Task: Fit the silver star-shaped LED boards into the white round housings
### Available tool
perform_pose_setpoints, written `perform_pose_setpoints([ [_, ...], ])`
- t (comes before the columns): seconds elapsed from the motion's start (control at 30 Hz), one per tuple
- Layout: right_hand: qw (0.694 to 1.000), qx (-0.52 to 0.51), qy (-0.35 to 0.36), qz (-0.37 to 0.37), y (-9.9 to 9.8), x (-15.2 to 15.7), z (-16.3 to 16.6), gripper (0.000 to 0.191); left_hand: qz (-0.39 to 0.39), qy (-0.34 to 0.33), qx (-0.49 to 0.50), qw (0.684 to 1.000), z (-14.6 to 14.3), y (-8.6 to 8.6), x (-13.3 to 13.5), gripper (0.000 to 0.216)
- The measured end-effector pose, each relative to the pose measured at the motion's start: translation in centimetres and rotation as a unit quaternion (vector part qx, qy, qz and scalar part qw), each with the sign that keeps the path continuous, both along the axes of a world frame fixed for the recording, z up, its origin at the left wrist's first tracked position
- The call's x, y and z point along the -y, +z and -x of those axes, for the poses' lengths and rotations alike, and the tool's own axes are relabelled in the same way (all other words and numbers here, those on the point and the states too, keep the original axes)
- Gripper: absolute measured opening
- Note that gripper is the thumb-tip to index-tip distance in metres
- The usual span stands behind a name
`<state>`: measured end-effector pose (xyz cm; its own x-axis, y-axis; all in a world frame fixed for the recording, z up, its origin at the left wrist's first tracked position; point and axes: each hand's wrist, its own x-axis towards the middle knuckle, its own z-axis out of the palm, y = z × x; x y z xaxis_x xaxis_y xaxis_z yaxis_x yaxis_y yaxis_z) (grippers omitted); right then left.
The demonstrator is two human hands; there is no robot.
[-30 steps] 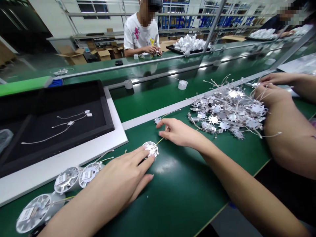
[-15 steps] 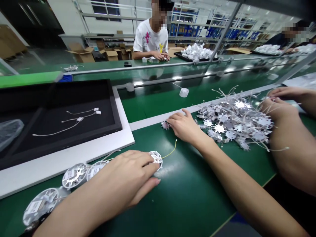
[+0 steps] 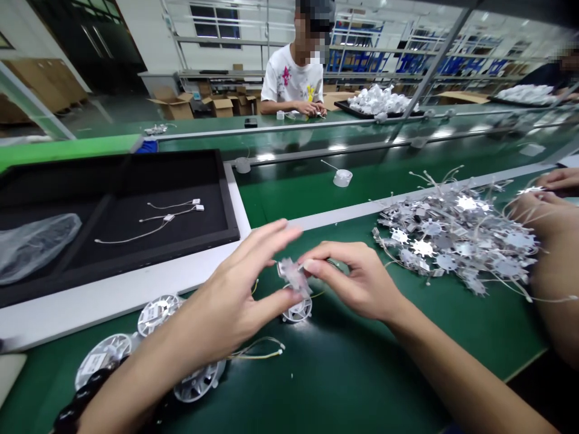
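Note:
My right hand [image 3: 357,277] pinches a small star-shaped metal plate [image 3: 292,274] with a thin wire, held just above a round white housing [image 3: 298,310] on the green table [image 3: 362,374]. My left hand [image 3: 235,295] meets it from the left; its thumb touches the plate and its other fingers are stretched out. A heap of the same star plates with wires [image 3: 452,238] lies to the right. Round white housings [image 3: 156,310] lie by my left forearm.
A black tray [image 3: 217,181] on a white board holds a few thin wires and a plastic bag [image 3: 36,244]. A co-worker's arm [image 3: 549,241] rests by the heap at right. Across the belt a person in a white T-shirt [image 3: 294,81] works; a small white cup [image 3: 342,177] stands on the belt.
My right hand took a star plate from beside the heap and brought it back over the white housing. My left hand lifted off the housing and came up to the plate.

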<state>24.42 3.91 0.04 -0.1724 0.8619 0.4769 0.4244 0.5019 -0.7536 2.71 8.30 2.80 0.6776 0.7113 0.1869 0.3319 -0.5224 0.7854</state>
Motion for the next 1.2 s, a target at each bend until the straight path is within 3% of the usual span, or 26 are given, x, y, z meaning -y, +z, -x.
perform_pose_setpoints([
  [0.07,0.995,-0.047,0.029,0.077,0.3,0.2,0.2,0.018,-0.002,-0.034,0.013,0.999,-0.1,0.4,0.0,0.031],
  [0.17,0.982,-0.095,0.05,0.154,0.1,0.1,0.2,0.02,0.149,-0.005,0.039,0.988,-0.4,0.7,-0.1,0.007],
  [0.27,0.974,-0.12,0.069,0.181,-0.3,0.1,0.3,0.019,0.319,0.0,0.085,0.944,-0.5,0.5,-0.6,0.017],
  [0.37,0.969,-0.134,0.07,0.194,-0.4,0.2,0.6,0.02,0.391,-0.015,0.099,0.915,-0.5,0.1,-1.0,0.031],
  [0.53,0.963,-0.132,0.089,0.215,-0.4,0.6,1.0,0.022,0.362,-0.01,0.116,0.925,-0.6,-0.2,-1.1,0.023],
  [0.67,0.958,-0.122,0.105,0.237,-0.5,0.7,1.2,0.025,0.331,-0.025,0.108,0.937,-0.6,0.1,-0.6,0.033],
  [0.77,0.96,-0.103,0.103,0.24,-0.6,0.7,1.2,0.021,0.298,-0.041,0.06,0.952,-0.5,0.4,-0.6,0.015],
  [1.03,0.967,-0.072,0.099,0.224,-0.5,0.6,0.9,0.019,0.378,0.045,0.127,0.916,-0.8,-0.2,-1.4,0.038],
  [1.2,0.972,-0.048,0.084,0.215,-0.5,0.6,0.9,0.017,0.378,0.067,0.138,0.913,-1.0,0.0,-1.0,0.035],
])
